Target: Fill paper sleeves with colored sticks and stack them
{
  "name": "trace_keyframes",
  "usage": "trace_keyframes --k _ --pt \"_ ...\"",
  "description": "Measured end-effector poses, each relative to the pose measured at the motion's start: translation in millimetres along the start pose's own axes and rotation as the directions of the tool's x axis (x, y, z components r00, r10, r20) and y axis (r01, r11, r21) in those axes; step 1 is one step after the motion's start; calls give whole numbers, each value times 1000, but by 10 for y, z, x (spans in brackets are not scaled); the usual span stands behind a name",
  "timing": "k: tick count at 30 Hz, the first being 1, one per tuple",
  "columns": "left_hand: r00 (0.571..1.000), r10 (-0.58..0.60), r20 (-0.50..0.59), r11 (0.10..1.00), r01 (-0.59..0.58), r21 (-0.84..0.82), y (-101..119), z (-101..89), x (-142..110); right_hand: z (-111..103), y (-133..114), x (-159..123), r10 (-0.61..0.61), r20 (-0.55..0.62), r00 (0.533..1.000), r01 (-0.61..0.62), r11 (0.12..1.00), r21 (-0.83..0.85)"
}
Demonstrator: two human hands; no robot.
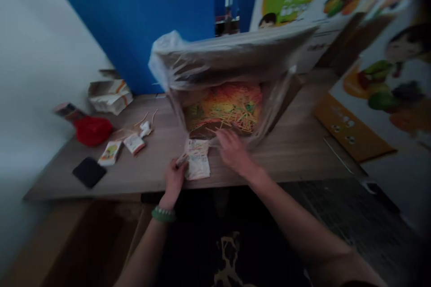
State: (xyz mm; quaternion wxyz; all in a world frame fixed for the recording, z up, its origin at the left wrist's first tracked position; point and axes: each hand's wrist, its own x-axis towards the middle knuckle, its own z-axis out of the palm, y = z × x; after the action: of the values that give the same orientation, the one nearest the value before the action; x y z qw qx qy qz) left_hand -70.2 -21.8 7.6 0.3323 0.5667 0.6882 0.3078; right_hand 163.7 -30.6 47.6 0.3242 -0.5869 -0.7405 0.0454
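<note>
A cardboard box (286, 98) lined with clear plastic (177, 69) stands tilted toward me on the table. Inside lie many thin, dry noodle-like sticks (235, 105) in yellow, orange, pink and green. My right hand (234, 150) is at the box's front lip, fingers stretched toward the nearest sticks; motion blurs it, and nothing shows in it. My left hand (175, 177) is closed on a small printed packet (182, 159), its thumb and fingers at the packet's edge. Beside that packet, flat white printed packaging (198, 166) lies on the tabletop before the box.
To the left are small white-orange cartons (110, 153), crumpled white paper (145, 128), a red bag (92, 130), a black flat object (89, 172) and an opened white carton (109, 96). Large printed boxes (387, 94) stand at right. The table (141, 177) ends near me.
</note>
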Motion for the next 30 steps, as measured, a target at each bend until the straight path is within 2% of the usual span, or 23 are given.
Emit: trace_keyframes --k 2,4,5,7,9,12,14,16,18,19,21,22,24,26,28,30 --pt "996 -86 -38 996 85 -28 -90 -228 -129 136 -17 40 -74 173 982 84 995 -52" --pt "992 -98 -82 995 100 18 -205 -448 -155 347 -6 -1 -112 378 919 146 987 -63" --pt "993 -66 -102 997 69 27 -227 -503 -147 437 27 -60 -78 460 885 122 990 -67" --pt "1000 12 -26 1000 -12 -22 -150 -465 -119 504 169 -230 -26 467 884 80 992 -96" --pt "996 88 -5 992 -88 -91 60 -294 -48 392 392 -371 -29 392 920 50 998 -42" --pt "964 267 2 954 -264 -140 388 -55 117 -50 680 -376 -84 281 956 46 989 139" --pt "932 363 15 922 -357 -153 516 23 165 -514 730 -294 -48 107 993 19 967 253" --pt "909 414 41 898 -401 -181 568 64 135 -1091 662 -224 57 -53 997 -36 940 340" --pt "899 428 88 890 -403 -212 568 104 62 -1673 517 -202 166 -225 960 -83 936 341" --pt "894 431 120 889 -399 -225 559 130 21 -1913 432 -209 190 -343 920 -72 942 328" --pt "880 433 195 890 -383 -249 535 197 -51 -2197 270 -230 176 -454 873 -5 935 353" --pt "875 424 235 894 -362 -265 526 238 -79 -2220 205 -232 156 -459 875 21 934 357" --pt "879 372 299 907 -275 -320 519 319 -114 -2029 127 -199 123 -347 930 9 935 356" --pt "889 282 360 899 -115 -422 528 384 -116 -1607 130 -101 127 -118 985 -83 944 319" --pt "899 168 405 828 95 -553 548 410 -81 -1101 216 65 154 88 984 -173 946 276" --pt "896 74 439 720 256 -645 571 397 -11 -662 381 293 229 207 951 -264 951 162"
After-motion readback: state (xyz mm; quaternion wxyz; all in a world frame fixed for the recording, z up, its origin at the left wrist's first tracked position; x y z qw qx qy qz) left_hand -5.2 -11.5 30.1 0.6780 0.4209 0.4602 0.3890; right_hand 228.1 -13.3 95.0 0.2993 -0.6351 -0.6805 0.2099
